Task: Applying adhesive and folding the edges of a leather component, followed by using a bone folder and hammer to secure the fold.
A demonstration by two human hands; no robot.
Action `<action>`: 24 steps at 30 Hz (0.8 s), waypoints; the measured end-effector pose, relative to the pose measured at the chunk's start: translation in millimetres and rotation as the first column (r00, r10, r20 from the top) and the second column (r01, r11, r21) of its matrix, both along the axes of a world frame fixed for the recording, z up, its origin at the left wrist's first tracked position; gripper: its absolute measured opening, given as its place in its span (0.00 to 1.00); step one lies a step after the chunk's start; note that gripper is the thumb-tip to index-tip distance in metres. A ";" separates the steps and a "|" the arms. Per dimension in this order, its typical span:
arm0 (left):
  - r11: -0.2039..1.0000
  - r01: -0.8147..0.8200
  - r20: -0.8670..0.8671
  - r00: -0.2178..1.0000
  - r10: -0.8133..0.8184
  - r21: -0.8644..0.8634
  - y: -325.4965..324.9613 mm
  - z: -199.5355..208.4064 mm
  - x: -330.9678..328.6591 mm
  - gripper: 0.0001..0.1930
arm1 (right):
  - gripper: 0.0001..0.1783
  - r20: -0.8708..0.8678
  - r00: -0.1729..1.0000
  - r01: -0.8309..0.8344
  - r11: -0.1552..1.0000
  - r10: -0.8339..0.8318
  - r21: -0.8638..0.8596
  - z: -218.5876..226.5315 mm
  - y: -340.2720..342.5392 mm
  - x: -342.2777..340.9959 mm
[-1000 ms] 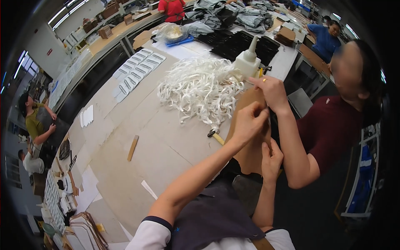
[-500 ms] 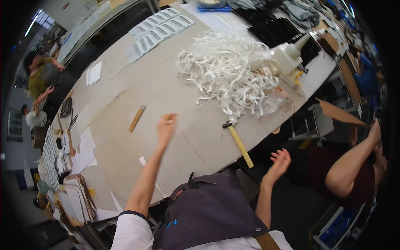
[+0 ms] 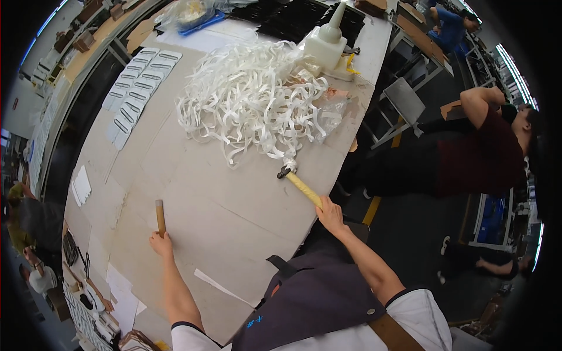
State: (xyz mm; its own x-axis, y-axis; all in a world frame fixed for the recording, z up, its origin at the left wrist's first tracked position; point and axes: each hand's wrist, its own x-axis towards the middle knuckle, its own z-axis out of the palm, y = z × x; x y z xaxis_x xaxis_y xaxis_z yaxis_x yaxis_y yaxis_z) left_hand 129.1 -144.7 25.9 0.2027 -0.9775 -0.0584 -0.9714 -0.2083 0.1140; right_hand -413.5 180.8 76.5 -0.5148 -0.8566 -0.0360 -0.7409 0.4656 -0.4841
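My left hand [image 3: 160, 244] reaches across the cardboard-covered table [image 3: 193, 193] and its fingers touch the near end of a short wooden stick [image 3: 159, 216]. My right hand [image 3: 331, 214] is at the table's right edge, closing on the end of the yellow handle of a hammer [image 3: 301, 186]. The hammer's dark head lies against a big heap of white strips [image 3: 252, 99]. Whether either hand has a firm grip is unclear.
A white plastic bottle with a spout [image 3: 326, 41] stands behind the strips. Rows of pale cut pieces [image 3: 137, 90] lie at the far left. A person in a dark red top [image 3: 480, 152] bends beside the table on the right. Other people work at the left.
My left hand moved left and down to the wooden stick. My right hand rose from below the table edge to the hammer handle. The person on the right pulled away from the table.
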 end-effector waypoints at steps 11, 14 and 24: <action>0.954 0.289 -0.918 0.393 -0.041 0.082 83.0 86.1 -152.3 0.13 | 0.19 -0.167 0.946 -0.323 0.802 0.277 -0.503 11.6 -123.8 83.6; 0.782 0.610 -0.885 0.426 -0.188 0.128 107.3 132.3 -238.8 0.12 | 0.18 0.965 0.216 0.275 0.940 0.146 -0.203 67.5 -139.1 58.8; 0.375 0.900 -0.606 0.173 -0.776 -0.223 80.3 155.7 -547.4 0.23 | 0.11 0.977 0.212 0.847 0.493 0.027 -0.198 69.8 -59.4 -172.7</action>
State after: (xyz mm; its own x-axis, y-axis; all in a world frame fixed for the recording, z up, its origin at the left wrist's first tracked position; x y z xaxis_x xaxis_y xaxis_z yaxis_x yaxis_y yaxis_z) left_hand -418.3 -64.4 181.6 -0.8678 -0.4943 0.0502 -0.3102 0.6179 0.7225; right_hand -586.1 121.4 146.3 -0.8174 -0.4675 -0.3365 0.4728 -0.2109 -0.8556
